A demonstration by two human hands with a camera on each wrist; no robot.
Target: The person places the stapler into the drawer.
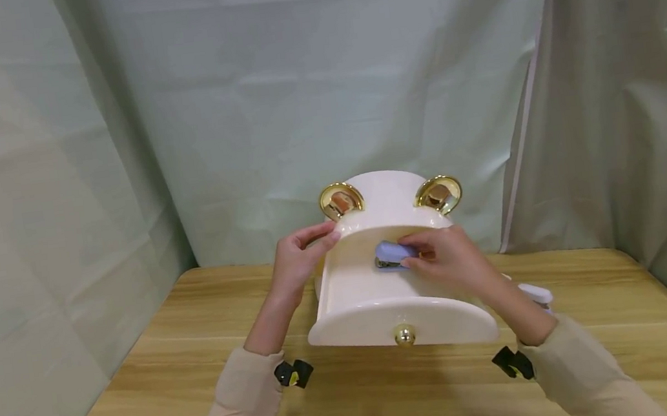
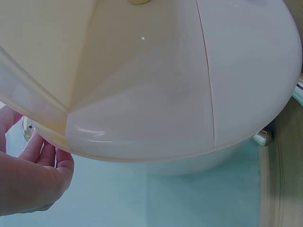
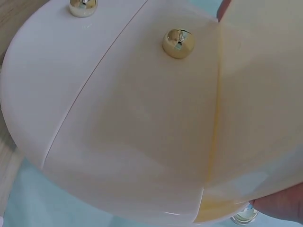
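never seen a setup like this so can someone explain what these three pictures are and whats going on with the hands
No machine here: a person works with bare hands and wears three cameras. The wide picture comes from the head, looking down at a wooden table. On it stands a cream storage box with gold ears and a gold knob, its drawer pulled open. The left hand grips the box's top edge. The right hand pinches a small blue stapler over the open drawer. The other two pictures come from wrist cameras, so close that they show mostly the glossy box.
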